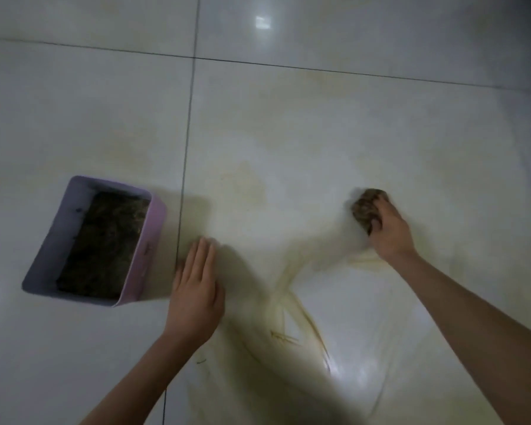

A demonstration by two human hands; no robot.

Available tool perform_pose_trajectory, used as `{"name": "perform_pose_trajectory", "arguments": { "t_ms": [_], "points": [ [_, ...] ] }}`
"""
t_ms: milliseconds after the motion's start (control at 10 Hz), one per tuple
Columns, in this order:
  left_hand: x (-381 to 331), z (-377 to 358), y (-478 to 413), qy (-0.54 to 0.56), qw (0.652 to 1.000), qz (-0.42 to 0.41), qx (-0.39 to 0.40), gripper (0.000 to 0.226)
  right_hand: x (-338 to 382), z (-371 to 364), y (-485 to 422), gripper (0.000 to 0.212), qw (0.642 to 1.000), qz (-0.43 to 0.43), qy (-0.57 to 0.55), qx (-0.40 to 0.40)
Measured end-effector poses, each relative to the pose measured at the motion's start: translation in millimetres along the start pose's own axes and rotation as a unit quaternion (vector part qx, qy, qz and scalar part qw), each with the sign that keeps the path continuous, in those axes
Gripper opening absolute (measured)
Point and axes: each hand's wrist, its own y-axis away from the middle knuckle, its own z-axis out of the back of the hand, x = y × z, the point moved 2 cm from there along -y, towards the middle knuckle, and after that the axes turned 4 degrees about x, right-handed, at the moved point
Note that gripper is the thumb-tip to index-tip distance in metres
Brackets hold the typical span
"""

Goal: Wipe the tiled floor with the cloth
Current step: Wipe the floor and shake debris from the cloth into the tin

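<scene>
Right hand [388, 230]: clenched around a brownish wadded cloth [367, 207], pressed onto the tiled floor [319, 124] right of centre; blurred at the edges.
Cloth: bunched under the fingers, touching the floor, well apart from the bin.
Left hand [196, 289]: released, flat, palm down on the floor, fingers together, just right of a dark grout line.
Floor: glossy pale tiles, yellowish smears and streaks [298, 305] between and near the two hands.
Bin [157, 240]: lilac, rectangular, on the left tile just beside the left hand, dark brown contents inside.
</scene>
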Motion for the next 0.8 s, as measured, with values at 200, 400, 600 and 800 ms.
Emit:
{"name": "perform_pose_trajectory", "arguments": {
  "t_ms": [200, 400, 600, 800],
  "points": [
    [-38.9, -10.3, -44.3, -0.130, 0.989, -0.039, 0.061, 0.065, 52.0, -46.3, 74.5, 0.053, 0.997, 0.060, 0.022, -0.051],
    [-55.5, -10.4, -63.2, -0.137, 0.987, -0.058, 0.059, 0.061, 111.8, -84.4, 116.6, 0.056, 0.958, 0.272, -0.024, 0.088],
    [-50.7, -9.4, -63.2, -0.204, 0.972, -0.052, 0.106, 0.060, -69.4, 13.5, 68.3, 0.048, 0.995, 0.084, 0.046, 0.031],
    [-72.1, -9.2, -69.6, -0.253, 0.958, -0.011, 0.134, 0.060, -99.8, -8.5, 52.7, 0.067, 0.997, -0.022, 0.068, 0.011]
  ]
}}
